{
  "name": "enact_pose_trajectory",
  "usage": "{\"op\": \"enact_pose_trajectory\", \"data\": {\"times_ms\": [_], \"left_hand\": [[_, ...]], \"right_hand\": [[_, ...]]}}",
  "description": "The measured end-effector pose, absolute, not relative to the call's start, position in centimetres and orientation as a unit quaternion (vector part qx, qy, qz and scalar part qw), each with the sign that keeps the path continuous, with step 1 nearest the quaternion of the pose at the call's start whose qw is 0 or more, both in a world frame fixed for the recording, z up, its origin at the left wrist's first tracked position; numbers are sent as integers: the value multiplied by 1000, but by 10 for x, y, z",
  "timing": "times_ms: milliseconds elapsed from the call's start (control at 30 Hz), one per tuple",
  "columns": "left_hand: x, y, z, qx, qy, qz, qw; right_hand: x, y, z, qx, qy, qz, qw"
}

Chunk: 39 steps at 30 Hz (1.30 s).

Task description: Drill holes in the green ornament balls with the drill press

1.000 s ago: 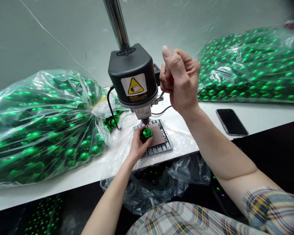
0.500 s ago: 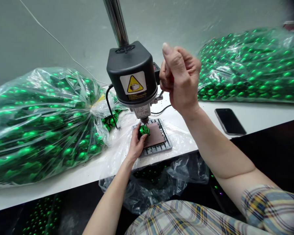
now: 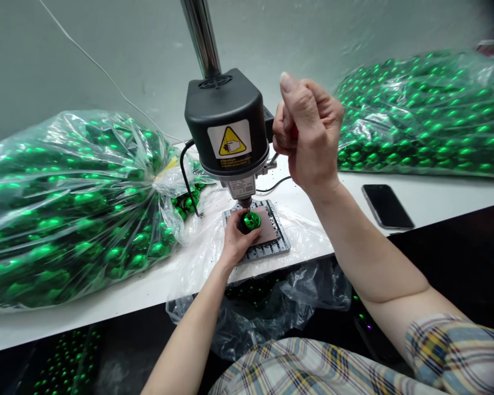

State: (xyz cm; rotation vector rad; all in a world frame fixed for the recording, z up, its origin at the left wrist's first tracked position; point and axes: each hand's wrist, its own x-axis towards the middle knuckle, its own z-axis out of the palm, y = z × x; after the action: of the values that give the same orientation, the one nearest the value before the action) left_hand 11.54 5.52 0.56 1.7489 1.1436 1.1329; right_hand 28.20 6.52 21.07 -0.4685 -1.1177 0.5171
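Clearly, the left hand had its fingers curled round a shiny green ball, between thumb and forefinger, a dark metal chuck just above them; the right hand, farther up, was closed, apparently on a red knob.

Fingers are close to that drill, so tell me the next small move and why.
I'd probably slide the left hand a little lower on the ball before any lever pull: its fingers curl around the ball just below the chuck, and the right hand is closed beside the lever. Whether the drill touches the ball, I can't tell.
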Motion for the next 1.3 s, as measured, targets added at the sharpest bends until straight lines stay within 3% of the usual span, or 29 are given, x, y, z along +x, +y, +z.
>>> {"op": "enact_pose_trajectory", "data": {"times_ms": [233, 633, 1300], "left_hand": [[115, 54, -5, 672, 442, 450, 388], [116, 49, 1, 700, 481, 415, 325], [117, 47, 1, 707, 475, 419, 317]], "right_hand": [[281, 63, 210, -173, -507, 266, 801], [281, 47, 195, -194, -530, 197, 802], [289, 36, 110, -141, -608, 36, 780]]}}
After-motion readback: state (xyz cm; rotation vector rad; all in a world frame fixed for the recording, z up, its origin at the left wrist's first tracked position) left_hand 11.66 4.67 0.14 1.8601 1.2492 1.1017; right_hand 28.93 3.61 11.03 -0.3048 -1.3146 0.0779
